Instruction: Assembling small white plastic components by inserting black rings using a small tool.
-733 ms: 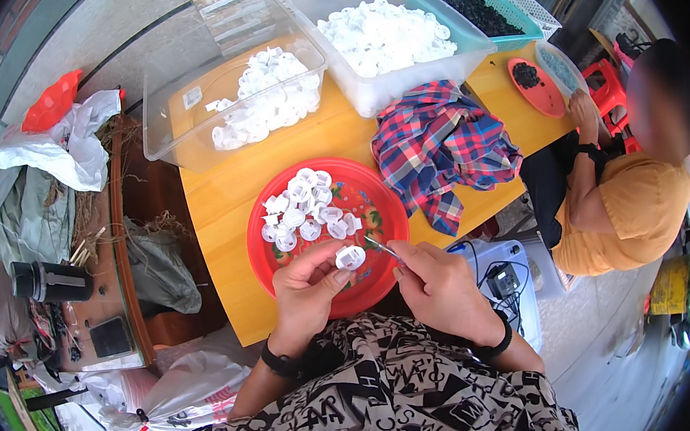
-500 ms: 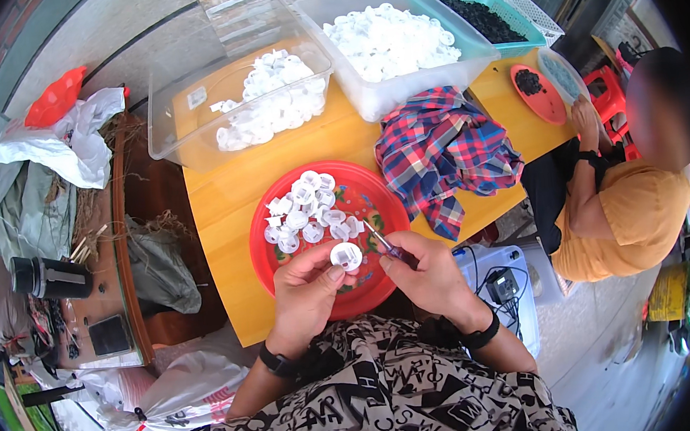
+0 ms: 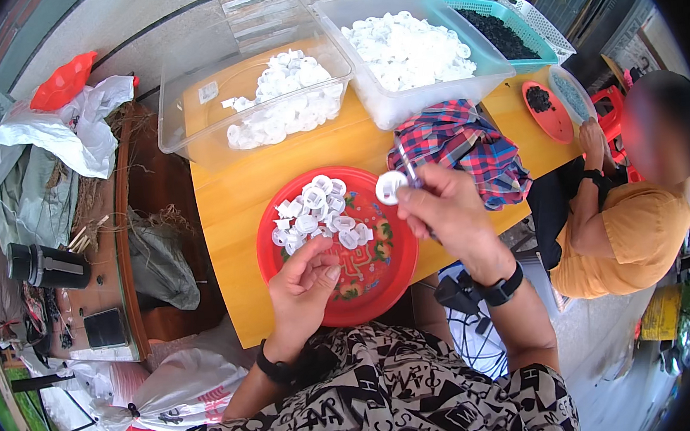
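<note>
My right hand is raised over the right side of the round red tray. Its thumb and fingers pinch a white round plastic part, and a screwdriver is held in the same hand, its thin metal shaft pointing up and away. My left hand hovers over the tray's left front, fingers loosely apart and nothing visible in them. Just beyond its fingertips lies a heap of similar white plastic parts, on the tray's far left side. Flower patterns show on the tray's bare bottom.
Two clear bins of white parts stand at the back of the yellow table. A plaid cloth lies right of the tray. Farther right are a teal basket of black pieces and a seated person in an orange shirt.
My right hand has moved up and right, carrying the screwdriver and now also the white part that my left hand held. My left hand has let go and opened.
</note>
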`<state>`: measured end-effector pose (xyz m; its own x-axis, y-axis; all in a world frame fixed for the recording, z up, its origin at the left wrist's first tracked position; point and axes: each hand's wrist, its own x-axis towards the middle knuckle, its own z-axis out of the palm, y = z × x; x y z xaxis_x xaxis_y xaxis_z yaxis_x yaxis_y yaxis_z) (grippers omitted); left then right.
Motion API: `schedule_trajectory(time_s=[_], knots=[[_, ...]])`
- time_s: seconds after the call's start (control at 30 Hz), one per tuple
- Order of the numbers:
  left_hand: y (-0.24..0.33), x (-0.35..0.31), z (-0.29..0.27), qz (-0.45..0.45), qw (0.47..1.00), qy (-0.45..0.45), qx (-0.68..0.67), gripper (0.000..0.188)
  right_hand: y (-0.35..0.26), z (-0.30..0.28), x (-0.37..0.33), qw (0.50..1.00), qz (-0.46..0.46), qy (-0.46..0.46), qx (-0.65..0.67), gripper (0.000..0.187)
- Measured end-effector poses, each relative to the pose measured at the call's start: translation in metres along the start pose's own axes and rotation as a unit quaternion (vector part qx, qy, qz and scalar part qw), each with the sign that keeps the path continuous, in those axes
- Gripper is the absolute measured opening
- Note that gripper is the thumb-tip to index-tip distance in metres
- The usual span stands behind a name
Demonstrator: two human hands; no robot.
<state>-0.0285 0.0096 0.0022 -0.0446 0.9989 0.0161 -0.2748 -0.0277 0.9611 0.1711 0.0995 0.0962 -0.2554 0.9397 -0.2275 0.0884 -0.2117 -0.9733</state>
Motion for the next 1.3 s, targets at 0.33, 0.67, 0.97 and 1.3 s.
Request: schedule_trajectory(time_s=[0.33, 0.67, 0.97, 1.3], knots=[[0.005, 0.021, -0.009, 0.215, 0.851, 0.063, 0.476, 0.025, 0.020, -0.018, 0.002, 0.996, -0.074, 0.038, -0.004, 0.023], [-0.015, 0.034, 0.000, 0.237, 0.761, 0.032, 0.603, 0.026, 0.075, 0.007, -0.055, 0.997, 0.003, -0.018, -0.070, 0.015], [-0.001, 0.010, 0.009, 0.018, 0.992, -0.020, 0.125, 0.012, 0.078, 0.026, -0.054, 0.997, -0.017, -0.036, -0.060, 0.015], [0.007, -0.003, 0.014, -0.088, 0.949, -0.097, -0.286, 0.022, 0.067, 0.051, -0.056, 0.994, -0.015, -0.049, 0.095, 0.010]])
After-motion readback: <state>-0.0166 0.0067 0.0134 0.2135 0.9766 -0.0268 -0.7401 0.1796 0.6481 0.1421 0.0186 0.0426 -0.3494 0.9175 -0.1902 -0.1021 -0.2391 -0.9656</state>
